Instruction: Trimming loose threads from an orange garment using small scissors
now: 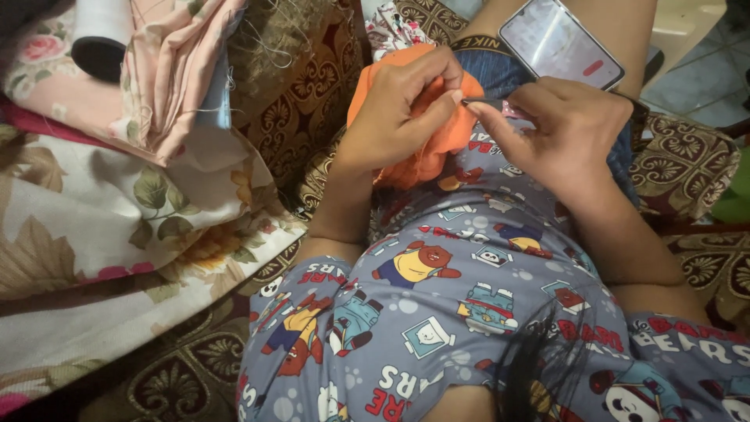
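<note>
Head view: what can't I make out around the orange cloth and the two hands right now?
- Orange cloth: most of it is hidden under the left hand, so its shape is unclear.
- Thin dark tool pinched by the right hand: too small to identify; its far end is covered by fingers.
- Phone on the lap: screen blurred, top corner cut by the frame's upper edge.

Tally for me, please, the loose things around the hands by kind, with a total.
Orange cloth, held in the left hand: 1
Small metal tool, pinched by the right hand: 1
Phone on the lap: 1
Thread cone, black and white: 1
Floral cloths heaped beside: at least 2
Total: at least 6
</note>
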